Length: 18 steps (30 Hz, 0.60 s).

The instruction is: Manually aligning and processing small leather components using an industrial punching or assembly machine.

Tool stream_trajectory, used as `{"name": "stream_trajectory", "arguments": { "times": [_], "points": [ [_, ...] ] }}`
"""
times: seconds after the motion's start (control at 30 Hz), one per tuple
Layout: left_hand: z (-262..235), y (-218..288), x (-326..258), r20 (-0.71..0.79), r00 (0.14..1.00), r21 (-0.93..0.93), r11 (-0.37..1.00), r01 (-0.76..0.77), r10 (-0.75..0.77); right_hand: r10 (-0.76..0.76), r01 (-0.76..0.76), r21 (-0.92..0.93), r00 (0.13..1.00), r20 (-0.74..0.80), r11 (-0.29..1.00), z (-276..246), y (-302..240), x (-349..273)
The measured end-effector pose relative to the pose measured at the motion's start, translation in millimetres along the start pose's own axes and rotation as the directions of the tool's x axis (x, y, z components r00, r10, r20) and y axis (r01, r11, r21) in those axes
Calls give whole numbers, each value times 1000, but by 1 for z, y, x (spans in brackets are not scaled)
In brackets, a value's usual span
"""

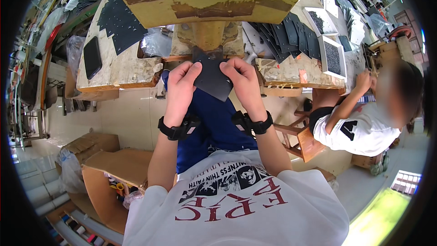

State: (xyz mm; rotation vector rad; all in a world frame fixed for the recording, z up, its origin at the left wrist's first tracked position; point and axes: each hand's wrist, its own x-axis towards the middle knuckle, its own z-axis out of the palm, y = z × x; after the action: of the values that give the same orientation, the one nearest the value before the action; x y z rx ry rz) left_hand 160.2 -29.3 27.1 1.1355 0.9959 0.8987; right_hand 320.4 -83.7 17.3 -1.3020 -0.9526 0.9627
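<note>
Between my two hands is a dark grey, flat leather-like piece [213, 78] with a pointed lower corner and small light marks on it. My left hand [183, 78] pinches its left edge, thumb on top. On the opposite edge, my right hand [243, 78] grips it the same way. The piece's far end lies under the head of a worn yellow machine [207, 34], whose broad top hides what is beneath it. Each wrist wears a black strap with a small box.
Dark cut pieces [120, 23] lie spread on the left worktable beside a black phone [92, 58]. More dark pieces [291, 36] and white trays of small dark parts [332, 57] are at right. A co-worker [364, 118] sits there. An open cardboard box [107, 191] stands at lower left.
</note>
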Motion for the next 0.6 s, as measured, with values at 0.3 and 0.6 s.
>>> {"name": "stream_trajectory", "arguments": {
  "times": [0.3,0.6],
  "points": [
    [1,-1,0,8,999,-41,998,-45,46,-9,9,51,1000,9,999,1,-6,-1],
    [-2,-3,0,-11,999,-31,999,37,-37,87,-87,108,996,-3,990,4,1,-3]
  ]
}}
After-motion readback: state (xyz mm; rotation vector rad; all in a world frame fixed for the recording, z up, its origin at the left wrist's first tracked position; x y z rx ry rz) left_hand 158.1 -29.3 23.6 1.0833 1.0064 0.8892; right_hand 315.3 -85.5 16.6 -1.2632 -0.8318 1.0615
